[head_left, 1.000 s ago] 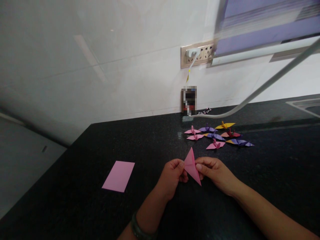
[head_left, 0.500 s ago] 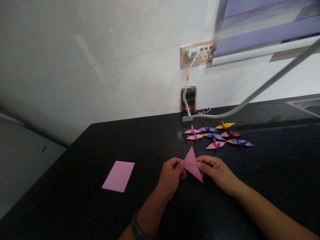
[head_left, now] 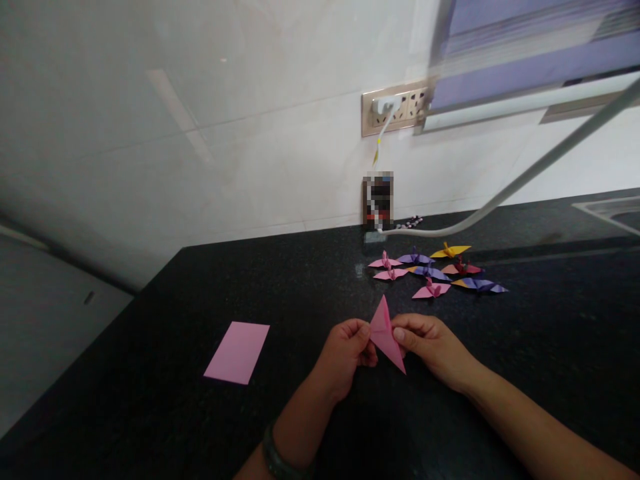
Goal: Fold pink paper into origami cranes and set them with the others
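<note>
Slightly lower than half a second ago, both hands have sunk toward the bottom centre of the frame, and the fold [head_left: 386, 333] between them has tipped so that its lower point reaches further down. It is pink paper, creased flat into a long narrow kite with sharp tips, one aimed up and one down to the right, with a ridge running along its length. It is held just above the counter [head_left: 550, 320], a dark speckled stone slab with a dull sheen. The left hand [head_left: 347, 350] pinches the left edge of the fold, thumb and forefinger pressed together on the paper and the other fingers curled under. The right hand [head_left: 433, 343] grips the right edge the same way, thumb on top and fingers tucked close. A dark beaded band [head_left: 275, 460] circles the left wrist. To the left of the hands, well apart, a flat pink sheet [head_left: 237, 351] lies on the stone, rectangular and uncreased. Beyond the hands, right of centre, a cluster of small paper cranes [head_left: 433, 273] rests with wings spread, in pink, purple, yellow and red. Behind them is a smooth, glossy white tiled wall, with a metal socket strip [head_left: 395, 110] at upper centre. A pale tube [head_left: 525, 177] slants down from the upper right to the counter's back edge.
</note>
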`<state>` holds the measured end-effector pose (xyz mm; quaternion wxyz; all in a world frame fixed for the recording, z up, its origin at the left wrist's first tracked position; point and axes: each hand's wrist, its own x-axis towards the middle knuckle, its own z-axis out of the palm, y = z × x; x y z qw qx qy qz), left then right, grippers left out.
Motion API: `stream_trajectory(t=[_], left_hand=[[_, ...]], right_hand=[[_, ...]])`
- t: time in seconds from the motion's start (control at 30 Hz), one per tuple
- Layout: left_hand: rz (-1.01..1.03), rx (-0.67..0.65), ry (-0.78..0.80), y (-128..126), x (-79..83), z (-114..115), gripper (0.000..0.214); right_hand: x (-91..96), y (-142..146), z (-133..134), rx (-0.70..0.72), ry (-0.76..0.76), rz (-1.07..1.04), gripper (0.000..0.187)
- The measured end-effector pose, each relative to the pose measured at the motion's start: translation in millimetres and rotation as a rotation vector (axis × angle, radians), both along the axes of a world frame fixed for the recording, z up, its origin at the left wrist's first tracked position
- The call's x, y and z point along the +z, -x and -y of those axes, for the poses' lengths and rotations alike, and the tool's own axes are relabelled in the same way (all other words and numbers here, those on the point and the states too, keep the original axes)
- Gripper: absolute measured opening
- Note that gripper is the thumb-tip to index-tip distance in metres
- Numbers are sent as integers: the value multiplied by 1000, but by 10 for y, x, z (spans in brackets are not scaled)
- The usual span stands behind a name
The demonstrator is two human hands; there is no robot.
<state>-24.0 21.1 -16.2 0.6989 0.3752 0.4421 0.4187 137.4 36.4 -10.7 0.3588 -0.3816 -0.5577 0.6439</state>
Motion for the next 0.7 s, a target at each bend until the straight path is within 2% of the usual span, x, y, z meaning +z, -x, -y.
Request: stream_trajectory(t=[0.17, 0.37, 0.5, 0.7], left_hand=[[5, 22, -2, 5, -2, -5, 24], [-68, 110, -34, 20, 7, -23, 22], [-48, 88, -26, 11, 19, -9, 21], [-72, 3, -17, -23, -16, 28, 21]], right_hand=[[-12, 0, -9, 2, 18, -33, 19], [-19, 4, -29, -62, 29, -7, 17], [5, 31, -20, 17, 26, -19, 17], [-121, 62, -8, -75, -44, 140, 11]])
